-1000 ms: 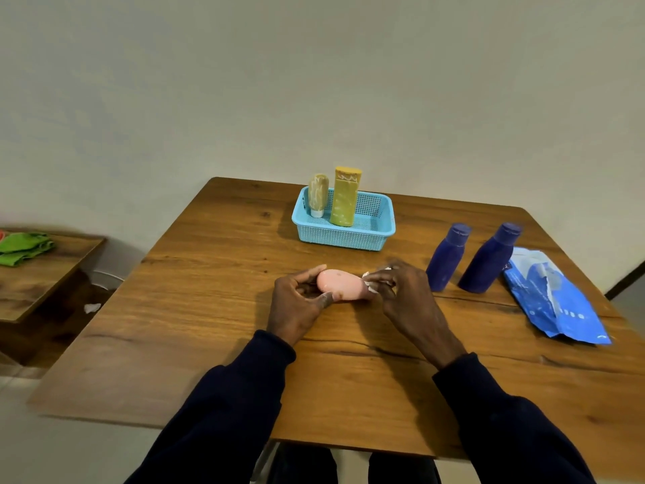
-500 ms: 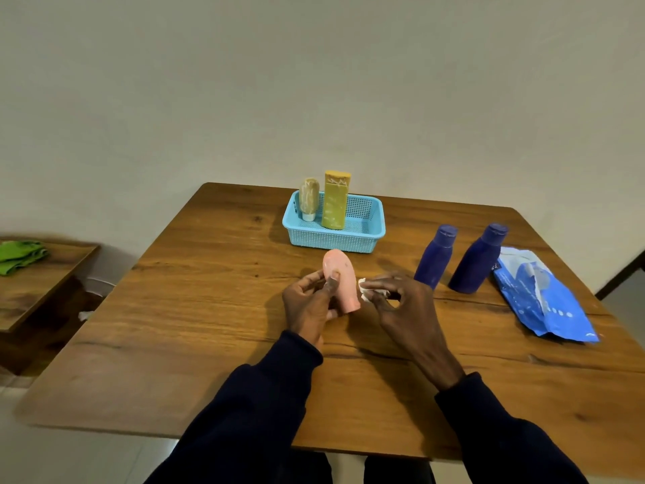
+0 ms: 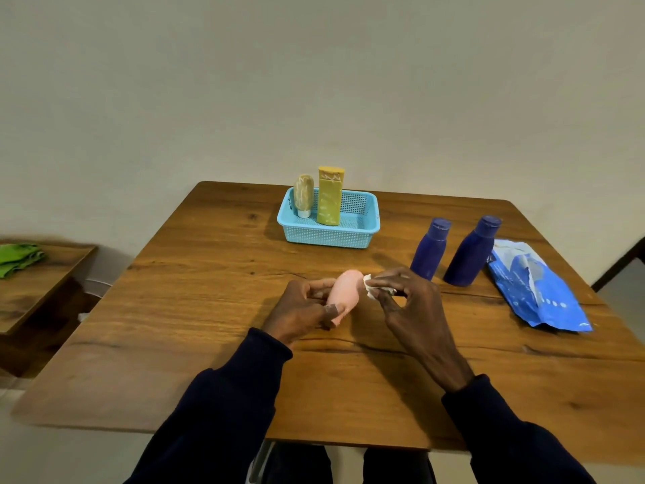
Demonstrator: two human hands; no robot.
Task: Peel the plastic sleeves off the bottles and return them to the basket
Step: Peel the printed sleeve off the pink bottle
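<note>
pink bottle (image 3: 343, 291) has tipped toward scrap (image 3: 369, 287)

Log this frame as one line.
left hand: grips pink bottle | right hand: pinches white scrap beside it | basket: tan bottle, yellow bottle | table: blue bottles, blue plastic

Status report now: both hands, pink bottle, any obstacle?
Left hand grips pink bottle. Right hand pinches white scrap beside it. Way to basket open.
</note>
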